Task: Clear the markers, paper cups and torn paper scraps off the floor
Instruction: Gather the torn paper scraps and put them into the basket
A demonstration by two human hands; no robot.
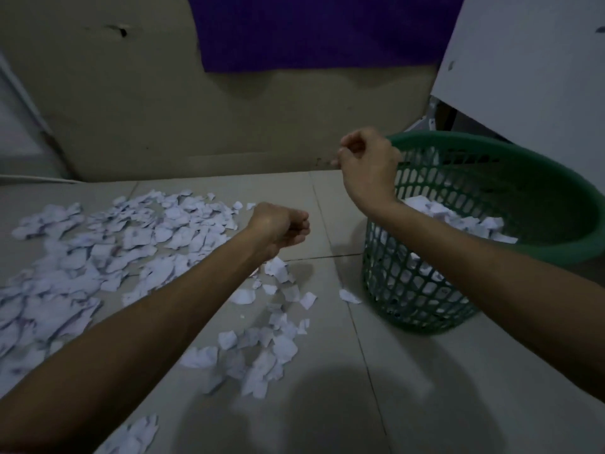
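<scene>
Your two hands hang above a floor littered with torn paper, beside one green basket.

The torn paper scraps (131, 244) are small, white, crumpled and ragged-edged, faintly marked with ink; they lie far too many to count, in a broad spread on the tiled floor (409, 371) at left and a thinner trail toward the centre, with one stray piece just beside the basket's base. More scraps sit inside the single green mesh basket (540, 198), at right. Your left hand (281, 226) hovers over the trail, its grip loosely curled; you cannot tell whether it holds anything. Your right hand (368, 162) is raised by the basket's rim, fingers curled inward, seemingly holding nothing.
</scene>
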